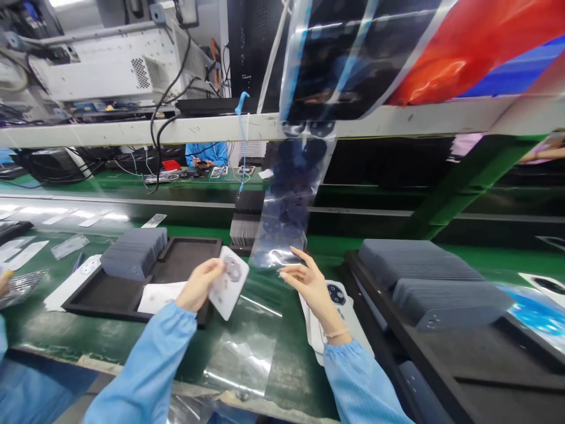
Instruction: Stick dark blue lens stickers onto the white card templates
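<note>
My left hand [200, 285] is closed on the edge of a white phone back cover [227, 294], held tilted above the green bench with its round camera area upward. My right hand [313, 285] has its fingers apart at the lower end of a hanging clear film strip [286, 206] carrying dark rounded pieces. I cannot tell whether the fingertips touch the strip. Under my right wrist lie pale phone back covers [359, 324], one with a dark camera ring. A clear sheet [247, 353] lies flat between my hands.
At left, a black tray [183, 250] holds upright grey panels [132, 253] and a white piece. Another black tray [477, 353] with grey panels [397, 256] stands at right. A shelf beam [388, 121] crosses above. A co-worker's hand [4, 282] is at far left; another person [207, 154] sits opposite.
</note>
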The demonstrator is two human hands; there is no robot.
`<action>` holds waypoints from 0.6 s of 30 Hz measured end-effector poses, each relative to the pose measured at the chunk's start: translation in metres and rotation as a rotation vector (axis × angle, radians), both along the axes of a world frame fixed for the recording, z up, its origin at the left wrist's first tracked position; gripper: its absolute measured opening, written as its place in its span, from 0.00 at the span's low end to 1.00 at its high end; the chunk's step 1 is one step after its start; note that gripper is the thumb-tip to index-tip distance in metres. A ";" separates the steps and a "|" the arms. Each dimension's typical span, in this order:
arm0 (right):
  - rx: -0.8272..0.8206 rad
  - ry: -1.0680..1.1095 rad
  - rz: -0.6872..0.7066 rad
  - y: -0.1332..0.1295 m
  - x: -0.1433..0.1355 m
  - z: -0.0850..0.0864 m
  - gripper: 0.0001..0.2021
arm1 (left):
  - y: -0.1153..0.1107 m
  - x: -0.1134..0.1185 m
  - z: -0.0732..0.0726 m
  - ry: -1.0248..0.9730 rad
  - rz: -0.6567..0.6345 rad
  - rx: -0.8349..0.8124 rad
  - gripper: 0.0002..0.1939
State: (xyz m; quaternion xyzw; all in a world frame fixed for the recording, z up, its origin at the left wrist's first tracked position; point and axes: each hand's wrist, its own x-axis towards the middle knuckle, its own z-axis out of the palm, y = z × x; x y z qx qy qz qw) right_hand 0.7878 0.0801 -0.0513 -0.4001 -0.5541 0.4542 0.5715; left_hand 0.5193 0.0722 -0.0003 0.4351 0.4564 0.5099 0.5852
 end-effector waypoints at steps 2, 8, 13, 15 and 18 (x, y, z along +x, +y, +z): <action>0.081 -0.105 -0.012 -0.011 0.002 0.005 0.32 | 0.011 0.032 -0.006 -0.109 -0.181 -0.041 0.20; 0.494 -0.824 -0.596 -0.025 -0.008 0.029 0.30 | 0.023 0.073 -0.009 -0.184 -0.394 -0.030 0.18; 0.726 -0.960 -0.445 -0.012 -0.019 0.042 0.22 | 0.023 0.070 -0.008 -0.189 -0.462 0.083 0.15; 0.775 -0.916 -0.446 -0.008 -0.021 0.040 0.20 | 0.024 0.066 -0.009 -0.144 -0.466 0.104 0.14; 0.832 -0.864 -0.480 -0.007 -0.024 0.030 0.19 | 0.024 0.062 -0.013 -0.115 -0.470 0.101 0.15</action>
